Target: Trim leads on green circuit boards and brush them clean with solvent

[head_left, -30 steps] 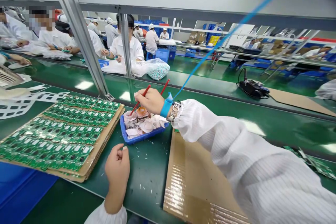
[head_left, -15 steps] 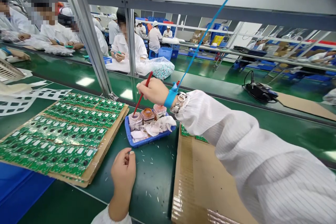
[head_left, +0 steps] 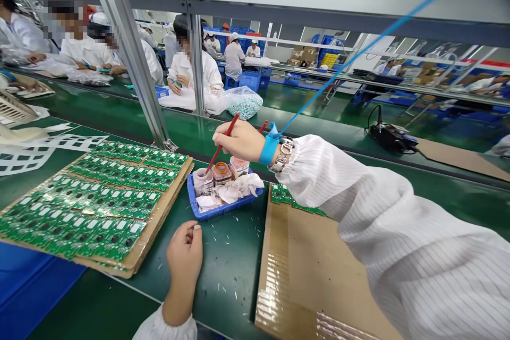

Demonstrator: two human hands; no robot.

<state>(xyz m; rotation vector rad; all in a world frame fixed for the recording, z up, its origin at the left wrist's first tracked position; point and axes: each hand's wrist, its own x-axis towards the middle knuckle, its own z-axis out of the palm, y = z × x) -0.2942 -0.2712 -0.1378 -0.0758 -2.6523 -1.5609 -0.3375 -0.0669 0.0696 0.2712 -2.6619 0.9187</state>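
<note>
1. While the right hand pinches a thin red-handled brush between thumb and fingers, the brush tip sits at the mouth of a small white plastic jar.
2. That jar stands in a shallow blue plastic tray, beside an orange-filled glass jar and a pink-topped jar, with crumpled white wipes in front.
3. A second slim red stick shows behind the right hand.
4. The left hand is curled, fingers together, over a green bench mat, just beside a cardboard-backed stack of green circuit boards; whether it holds anything, I cannot tell.
</note>
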